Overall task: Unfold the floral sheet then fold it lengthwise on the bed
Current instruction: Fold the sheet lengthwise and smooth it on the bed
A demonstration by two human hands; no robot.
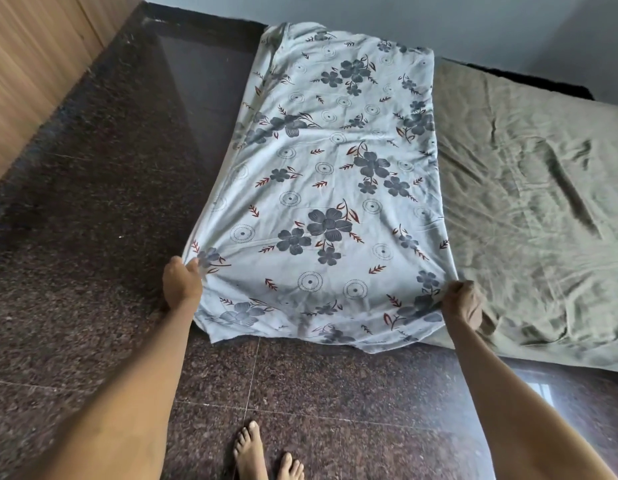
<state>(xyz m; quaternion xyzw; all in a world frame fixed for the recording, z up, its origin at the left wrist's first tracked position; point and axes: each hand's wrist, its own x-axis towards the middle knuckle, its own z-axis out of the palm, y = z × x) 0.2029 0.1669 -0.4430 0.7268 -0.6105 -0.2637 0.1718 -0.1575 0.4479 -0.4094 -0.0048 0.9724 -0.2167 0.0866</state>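
Note:
The floral sheet (328, 188), pale blue with grey-blue flowers and red leaves, lies as a long strip over the left half of the low bed (529, 188), which has an olive-green cover. The strip runs from the far wall to the near end, where its edge hangs over onto the floor. My left hand (181, 280) grips the sheet's near left corner with curled fingers. My right hand (462, 303) grips the near right edge, bunching the cloth. Both arms are stretched forward.
Dark speckled granite floor (93, 209) lies left of and in front of the bed. A wooden wardrobe (27, 64) stands at the far left. Grey walls run behind the bed. My bare feet (266, 455) stand on the floor at the bottom centre.

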